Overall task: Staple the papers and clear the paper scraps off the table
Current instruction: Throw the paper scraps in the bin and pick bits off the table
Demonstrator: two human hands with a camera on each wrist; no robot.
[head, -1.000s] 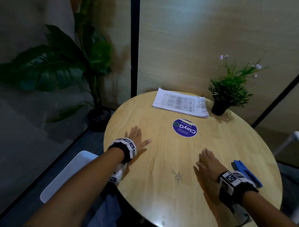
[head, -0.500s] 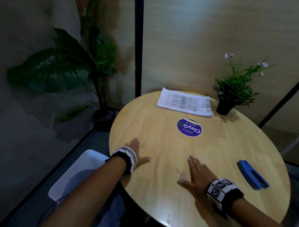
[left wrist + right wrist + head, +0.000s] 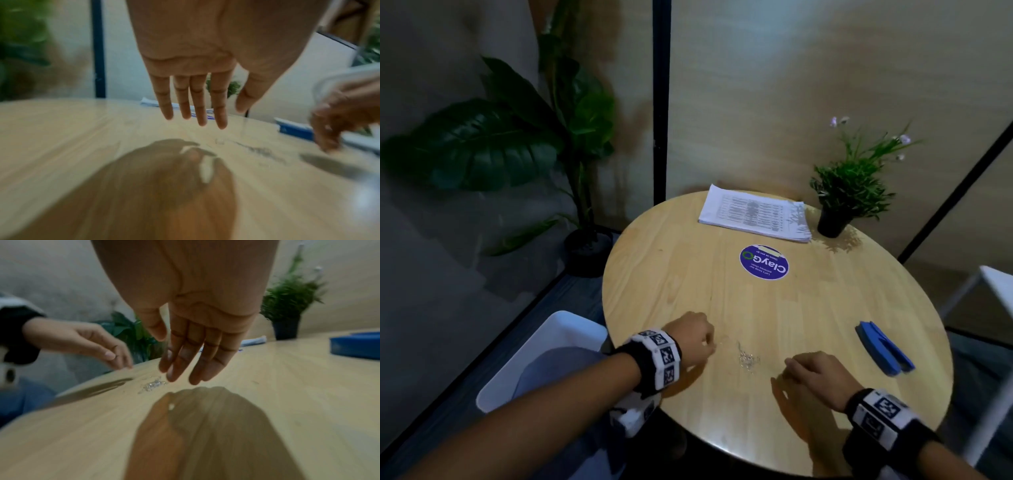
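Head view looks down and forward from above the near edge of the round table (image 3: 808, 428), taking in its whole top and the wall behind. Left wrist camera sits low under the left hand (image 3: 195, 53), very close to the tabletop, facing along the fingers (image 3: 200, 104) toward the far papers (image 3: 148, 102); blurred. Right wrist camera rides just as low under the right hand (image 3: 197, 288), facing forward and leftward. All three share the scraps (image 3: 748, 358) in the middle; each wrist view catches the other hand, and the stapler (image 3: 355, 345) shows in all.
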